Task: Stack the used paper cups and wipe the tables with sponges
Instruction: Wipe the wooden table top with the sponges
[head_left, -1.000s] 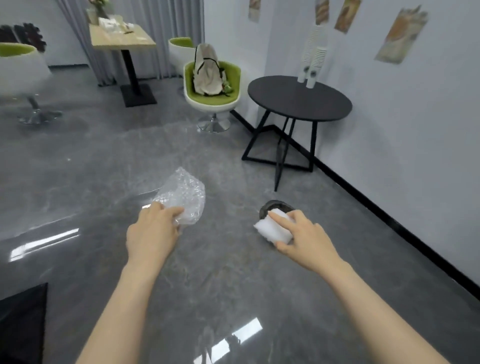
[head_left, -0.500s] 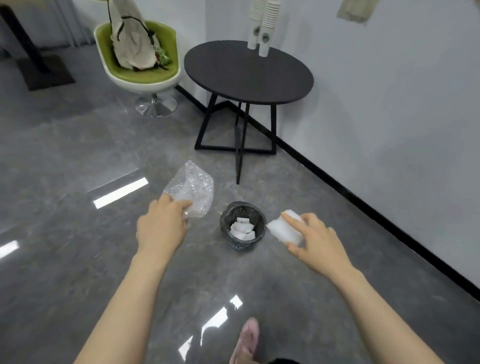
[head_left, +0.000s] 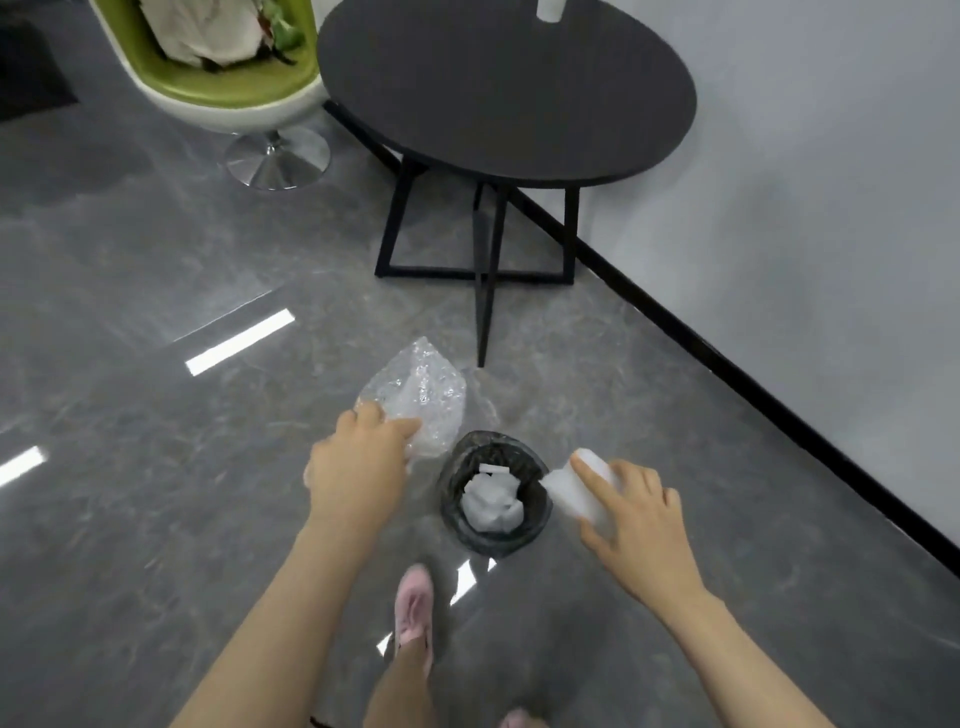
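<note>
- small black bin-bag-lined waste basket (head_left: 493, 540), my landmark: a second ago it sat ahead of me, now it is at my feet.
- left hand (head_left: 358, 467): pinches crumpled clear plastic wrap (head_left: 421, 395), just left of the basket.
- right hand (head_left: 631, 519): grips white block sponge (head_left: 579, 486) over the basket's right rim.
- round black table (head_left: 504, 88): beyond the basket; i judge wiping comes next.

One head-worn view is given, aimed steeply down at the floor (head_left: 130, 519), hands (head_left: 358, 467) held near.
</note>
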